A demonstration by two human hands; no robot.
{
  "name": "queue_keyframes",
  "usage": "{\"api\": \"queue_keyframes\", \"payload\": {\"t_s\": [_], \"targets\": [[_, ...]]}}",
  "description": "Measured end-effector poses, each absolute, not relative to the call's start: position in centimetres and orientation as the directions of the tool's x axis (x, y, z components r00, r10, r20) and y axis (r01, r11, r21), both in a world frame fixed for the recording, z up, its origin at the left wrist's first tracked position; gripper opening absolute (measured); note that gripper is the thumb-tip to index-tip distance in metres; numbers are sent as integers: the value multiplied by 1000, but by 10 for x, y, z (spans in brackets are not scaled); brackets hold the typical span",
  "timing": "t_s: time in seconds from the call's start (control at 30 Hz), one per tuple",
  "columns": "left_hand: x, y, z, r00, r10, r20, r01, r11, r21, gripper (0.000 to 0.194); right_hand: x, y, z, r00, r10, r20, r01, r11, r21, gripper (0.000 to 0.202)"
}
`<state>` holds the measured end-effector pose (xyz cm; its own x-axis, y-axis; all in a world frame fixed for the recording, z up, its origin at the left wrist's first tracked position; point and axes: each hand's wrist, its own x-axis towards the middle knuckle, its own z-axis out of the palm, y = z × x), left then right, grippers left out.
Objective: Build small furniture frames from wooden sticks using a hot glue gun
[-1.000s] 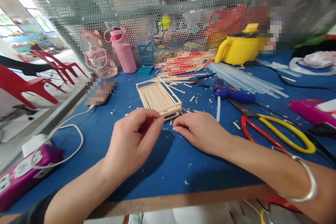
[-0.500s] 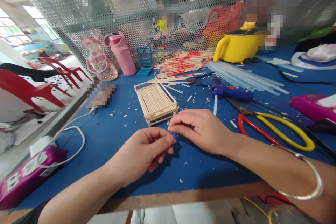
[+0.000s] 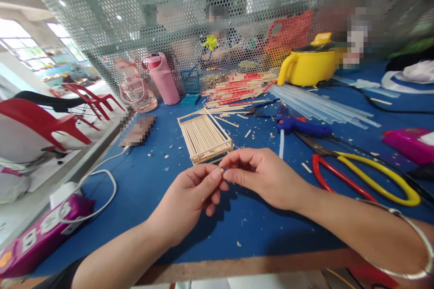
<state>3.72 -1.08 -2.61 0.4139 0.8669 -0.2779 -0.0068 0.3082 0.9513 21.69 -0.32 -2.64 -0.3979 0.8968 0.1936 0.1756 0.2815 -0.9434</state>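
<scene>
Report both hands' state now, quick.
Left hand: closed, pinching a small pale bit.
Right hand: curled up to the same bit; whether it grips cannot be told.

Above a blue tabletop (image 3: 135,189), a person's left hand (image 3: 191,196) and right hand (image 3: 267,180) meet, pinching a tiny pale piece (image 3: 221,170). Just beyond lies a small tray-like frame (image 3: 205,135) of thin wooden sticks. Farther back: a pile of red-marked sticks (image 3: 237,88). At right, a blue glue gun (image 3: 300,126) and scissors (image 3: 327,150) with 1 red handle, 1 yellow.

No text can be read — even the red-marked sticks (image 3: 233,87) are too blurred.
</scene>
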Motion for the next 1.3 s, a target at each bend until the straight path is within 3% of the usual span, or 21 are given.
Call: {"api": "queue_keyframes", "payload": {"t_s": [0.1, 0.2, 0.27, 0.33, 0.37, 0.43, 0.53, 0.6, 0.73, 0.83, 0.93, 1.03, 1.13, 1.3], "targets": [[41, -13, -26, 383, 887, -259, 12, 276, 961, 33, 214, -3, -28, -378, 919, 117, 35, 140, -990, 11], [36, -15, -24, 321, 922, -217, 187, 162, 969, 38, 213, -3, -27, -328, 939, 100, -29, 96, -995, 9], [26, -12, -23, 211, 977, 38, 394, -121, 911, 33, 213, -1, -25, -274, 960, 62, -76, 43, -996, 10], [14, -2, -23, 170, 889, 424, 630, -429, 647, 29, 214, 1, -25, -215, 977, 7, -123, -20, -992, 9], [8, 4, -23, 227, 845, 485, 703, -486, 519, 34, 215, 3, -25, -186, 983, -16, -137, -42, -990, 9], [1, 19, -24, 326, 845, 424, 768, -498, 403, 45, 218, 8, -28, -73, 997, -35, -130, -45, -990, 9], [2, 35, -23, 393, 872, 293, 797, -482, 363, 24, 222, 16, -32, 147, 987, -62, -135, -42, -990, 8], [8, 38, -22, 411, 877, 248, 790, -478, 384, 8, 225, 20, -32, 201, 974, -105, -186, -68, -980, 7], [18, 34, -21, 261, 917, 300, 728, -391, 563, 11, 229, 22, -25, 173, 984, -41, -237, 2, -972, 7], [23, 26, -19, 94, 964, 248, 550, -258, 794, 22, 232, 21, -21, 189, 979, 75, -173, 109, -979, 7], [33, 16, -16, 25, 995, 92, 303, -95, 948, 27, 232, 18, -21, 128, 989, 69, -100, 83, -992, 12], [45, 6, -16, 19, 999, -43, 98, 41, 994, 31, 228, 14, -21, -17, 998, 68, -61, 67, -996, 18], [52, -1, -21, 31, 998, -56, 24, 55, 998, 32, 226, 10, -18, -72, 984, 163, -45, 160, -986, 19], [48, 1, -31, 81, 995, 62, 262, -81, 962, 27, 225, 8, -13, -39, 975, 219, 98, 222, -970, 14]]}}
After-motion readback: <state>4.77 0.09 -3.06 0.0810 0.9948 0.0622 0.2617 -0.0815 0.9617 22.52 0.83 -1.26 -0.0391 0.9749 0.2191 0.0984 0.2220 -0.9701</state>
